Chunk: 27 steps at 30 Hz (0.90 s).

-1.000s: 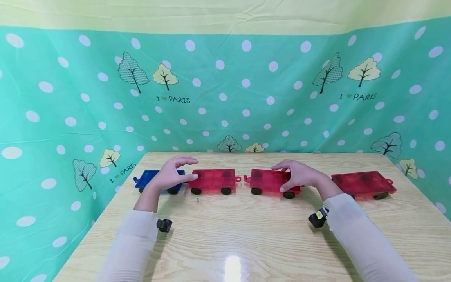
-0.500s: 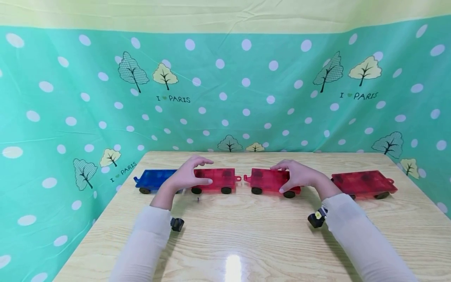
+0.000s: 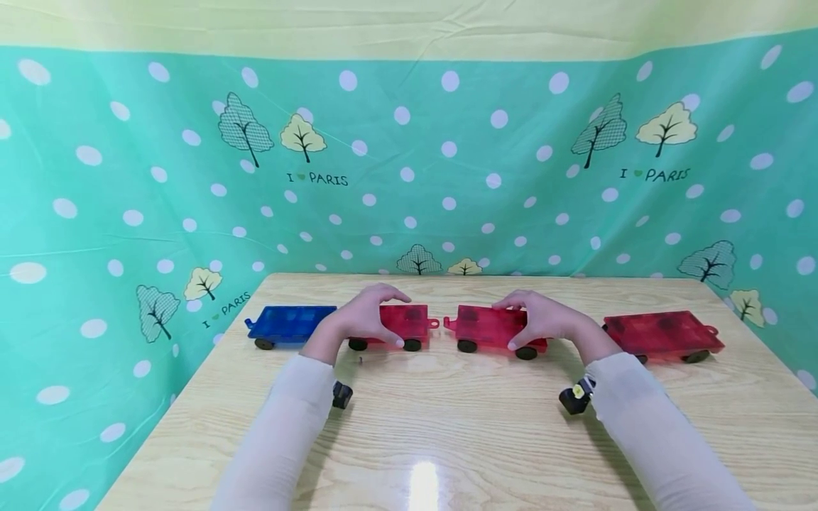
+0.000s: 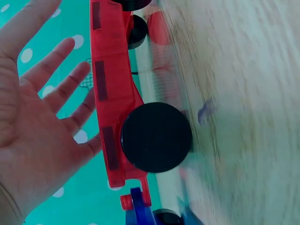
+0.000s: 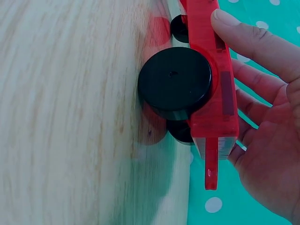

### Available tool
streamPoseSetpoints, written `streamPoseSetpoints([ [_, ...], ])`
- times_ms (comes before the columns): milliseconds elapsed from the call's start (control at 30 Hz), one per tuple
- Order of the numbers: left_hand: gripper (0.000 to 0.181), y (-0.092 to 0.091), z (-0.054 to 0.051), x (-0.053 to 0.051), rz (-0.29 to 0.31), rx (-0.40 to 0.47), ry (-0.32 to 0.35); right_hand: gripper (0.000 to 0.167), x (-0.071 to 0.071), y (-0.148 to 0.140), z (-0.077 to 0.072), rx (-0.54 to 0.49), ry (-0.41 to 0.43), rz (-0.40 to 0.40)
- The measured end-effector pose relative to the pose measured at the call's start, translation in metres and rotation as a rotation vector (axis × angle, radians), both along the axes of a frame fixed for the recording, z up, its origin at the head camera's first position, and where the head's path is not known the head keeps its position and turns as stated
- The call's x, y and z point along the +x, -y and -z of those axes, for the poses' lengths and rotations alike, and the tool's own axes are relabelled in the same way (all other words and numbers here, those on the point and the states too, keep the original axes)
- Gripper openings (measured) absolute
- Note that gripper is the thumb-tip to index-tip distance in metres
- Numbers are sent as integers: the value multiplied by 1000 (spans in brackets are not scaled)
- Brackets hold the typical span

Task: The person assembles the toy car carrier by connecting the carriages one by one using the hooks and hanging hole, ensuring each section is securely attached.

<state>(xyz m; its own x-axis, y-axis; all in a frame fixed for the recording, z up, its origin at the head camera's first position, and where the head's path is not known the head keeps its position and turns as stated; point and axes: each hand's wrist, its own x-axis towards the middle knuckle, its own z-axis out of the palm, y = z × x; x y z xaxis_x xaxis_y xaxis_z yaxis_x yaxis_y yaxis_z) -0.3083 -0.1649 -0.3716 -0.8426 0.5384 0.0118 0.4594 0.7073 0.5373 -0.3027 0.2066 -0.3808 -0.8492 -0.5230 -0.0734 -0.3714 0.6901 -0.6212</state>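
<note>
My left hand [image 3: 369,316] is at the left red toy train car [image 3: 412,319], thumb on the near side and fingers spread toward the far side. In the left wrist view those fingers look straight and loose beside the car's body [image 4: 110,70]. Behind that car, a blue toy train car [image 3: 290,323] meets it at a red hook [image 4: 126,201] and blue ring. My right hand [image 3: 542,316] holds the middle red train car [image 3: 476,326] between thumb and fingers. This car's left hook [image 3: 449,323] stands just short of the left car's ring [image 3: 434,323].
Another red train car [image 3: 664,333] stands slightly angled at the right, partly behind my right forearm. A tiny dark speck [image 3: 361,360] lies on the wooden table [image 3: 479,433] near the left red car. A dotted green cloth [image 3: 409,177] hangs behind.
My left hand has moved right, from the blue car onto the left red car, uncovering the blue car. The right hand and the cars have stayed nearly still.
</note>
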Motion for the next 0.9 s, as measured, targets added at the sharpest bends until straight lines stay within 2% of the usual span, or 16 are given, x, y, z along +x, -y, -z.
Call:
streamPoseSetpoints([
  [400, 81, -8, 2, -10, -50, -89, 69, 75, 1, -1, 1, -14, -8, -10],
  [667, 77, -10, 3, -13, -83, -47, 131, 74, 1, -1, 0, -17, -4, -14],
  [900, 76, -7, 6, -17, -66, -35, 117, 74, 0, -2, 1, -14, -12, -21],
])
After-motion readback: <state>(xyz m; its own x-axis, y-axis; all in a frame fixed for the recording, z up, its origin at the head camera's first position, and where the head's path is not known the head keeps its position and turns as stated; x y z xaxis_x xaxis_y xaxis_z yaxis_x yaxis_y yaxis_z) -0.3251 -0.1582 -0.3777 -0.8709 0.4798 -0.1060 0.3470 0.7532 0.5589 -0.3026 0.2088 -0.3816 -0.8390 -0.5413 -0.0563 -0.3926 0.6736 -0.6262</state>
